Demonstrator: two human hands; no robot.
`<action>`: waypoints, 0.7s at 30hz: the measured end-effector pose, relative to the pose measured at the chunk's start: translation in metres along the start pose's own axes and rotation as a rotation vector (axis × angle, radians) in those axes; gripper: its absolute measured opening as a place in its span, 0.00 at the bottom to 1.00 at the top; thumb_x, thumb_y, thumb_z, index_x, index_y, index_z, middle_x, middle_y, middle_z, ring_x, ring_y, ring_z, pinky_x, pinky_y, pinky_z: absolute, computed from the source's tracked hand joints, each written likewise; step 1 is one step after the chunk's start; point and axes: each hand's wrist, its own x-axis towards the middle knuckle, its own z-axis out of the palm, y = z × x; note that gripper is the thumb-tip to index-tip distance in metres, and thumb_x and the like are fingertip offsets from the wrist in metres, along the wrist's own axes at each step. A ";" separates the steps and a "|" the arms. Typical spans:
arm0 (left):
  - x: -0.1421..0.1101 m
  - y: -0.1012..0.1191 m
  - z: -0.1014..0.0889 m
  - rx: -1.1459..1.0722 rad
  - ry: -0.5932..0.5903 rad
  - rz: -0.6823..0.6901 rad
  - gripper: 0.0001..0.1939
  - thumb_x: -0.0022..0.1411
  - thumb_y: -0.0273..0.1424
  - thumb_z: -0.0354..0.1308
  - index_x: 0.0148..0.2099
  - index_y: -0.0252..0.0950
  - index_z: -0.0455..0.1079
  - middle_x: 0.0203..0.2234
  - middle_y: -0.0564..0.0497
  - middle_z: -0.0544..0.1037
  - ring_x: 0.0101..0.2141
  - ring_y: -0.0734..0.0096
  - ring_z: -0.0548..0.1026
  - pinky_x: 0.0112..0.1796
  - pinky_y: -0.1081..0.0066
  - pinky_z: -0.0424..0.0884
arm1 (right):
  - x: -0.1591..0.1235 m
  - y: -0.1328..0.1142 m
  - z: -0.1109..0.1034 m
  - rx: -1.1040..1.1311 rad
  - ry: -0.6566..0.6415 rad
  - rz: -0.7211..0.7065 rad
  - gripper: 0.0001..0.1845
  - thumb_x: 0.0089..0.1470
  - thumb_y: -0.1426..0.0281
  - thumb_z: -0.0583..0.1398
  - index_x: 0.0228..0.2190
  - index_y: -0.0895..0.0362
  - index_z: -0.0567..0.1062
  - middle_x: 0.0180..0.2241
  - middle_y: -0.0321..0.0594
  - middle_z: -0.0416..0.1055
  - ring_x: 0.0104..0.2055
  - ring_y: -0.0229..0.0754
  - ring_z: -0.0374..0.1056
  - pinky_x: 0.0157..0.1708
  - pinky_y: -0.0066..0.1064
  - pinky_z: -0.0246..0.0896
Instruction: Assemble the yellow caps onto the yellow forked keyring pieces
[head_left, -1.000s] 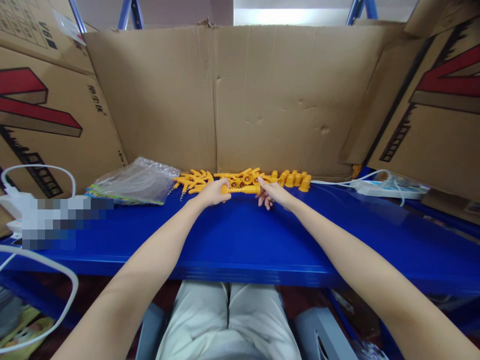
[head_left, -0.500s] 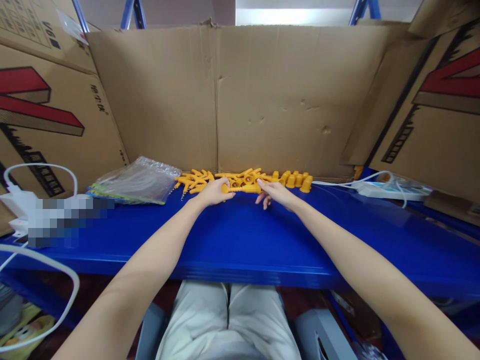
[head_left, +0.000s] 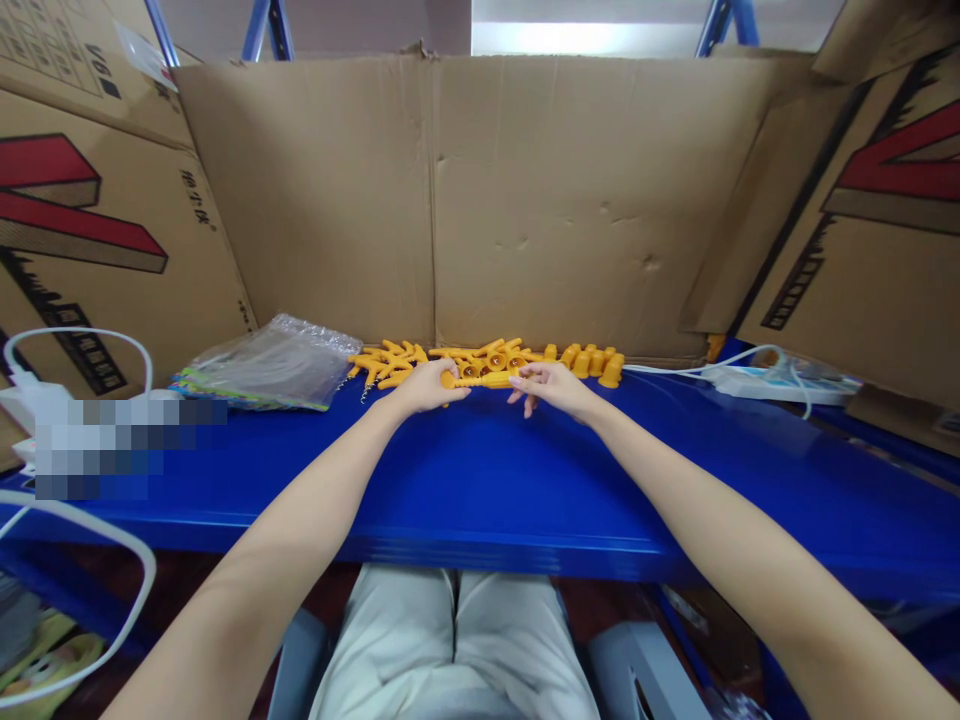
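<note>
A yellow plastic corkscrew (head_left: 484, 381) with a ribbed section lies sideways between my hands, just above the blue tabletop. My left hand (head_left: 429, 386) is closed around its left end. The thumb and forefinger of my right hand (head_left: 551, 388) pinch its right end, the other fingers loosely curled. On the left behind my hands are yellow handles (head_left: 394, 352), some with metal spirals. Yellow bell-shaped pieces (head_left: 496, 359) with round openings lie in the middle. Several yellow cups (head_left: 594, 360) stand upside down at the right.
Clear plastic bags (head_left: 274, 365) lie flat at the left of the blue table (head_left: 480, 470). Further left is a white plug with a cable (head_left: 139, 560). A white power strip (head_left: 780, 378) sits at the right. Cardboard panels (head_left: 570, 200) wall the back and sides.
My right hand has shifted slightly on the corkscrew's right end, its fingers drawn in more. More of the ribbed section shows beside my left hand, which has hardly moved.
</note>
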 end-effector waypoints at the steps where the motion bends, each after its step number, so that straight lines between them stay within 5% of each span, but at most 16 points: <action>1: 0.000 0.000 0.000 -0.001 -0.002 -0.001 0.15 0.46 0.41 0.62 0.30 0.38 0.64 0.20 0.58 0.66 0.24 0.74 0.64 0.28 0.73 0.57 | 0.000 -0.001 0.000 0.002 0.003 -0.004 0.25 0.42 0.52 0.69 0.31 0.59 0.72 0.27 0.43 0.78 0.17 0.35 0.69 0.21 0.28 0.64; 9: 0.000 0.006 0.001 -0.013 0.027 0.046 0.14 0.46 0.40 0.63 0.30 0.37 0.65 0.19 0.58 0.66 0.24 0.74 0.64 0.29 0.73 0.57 | -0.001 -0.003 0.006 -0.014 0.072 0.067 0.32 0.49 0.41 0.58 0.19 0.59 0.70 0.15 0.43 0.71 0.10 0.33 0.60 0.10 0.26 0.52; 14: -0.001 0.009 -0.001 -0.009 0.008 0.007 0.15 0.45 0.41 0.64 0.29 0.37 0.65 0.19 0.58 0.66 0.24 0.73 0.65 0.28 0.73 0.56 | 0.001 -0.003 0.004 -0.130 0.061 0.143 0.32 0.56 0.43 0.52 0.27 0.61 0.74 0.20 0.45 0.73 0.12 0.32 0.61 0.11 0.24 0.51; 18: -0.002 0.010 -0.003 -0.015 -0.025 -0.034 0.16 0.44 0.42 0.64 0.29 0.37 0.65 0.18 0.59 0.65 0.22 0.74 0.64 0.27 0.73 0.56 | 0.004 0.004 -0.003 -0.268 0.067 -0.142 0.30 0.50 0.51 0.63 0.48 0.58 0.70 0.42 0.49 0.75 0.30 0.39 0.73 0.30 0.32 0.70; 21: -0.002 0.011 -0.003 -0.037 -0.039 -0.059 0.17 0.45 0.43 0.63 0.29 0.38 0.64 0.16 0.60 0.64 0.21 0.75 0.63 0.26 0.72 0.55 | 0.007 0.008 -0.006 -0.464 0.110 -0.419 0.29 0.48 0.56 0.66 0.49 0.56 0.70 0.48 0.48 0.71 0.46 0.47 0.70 0.47 0.41 0.66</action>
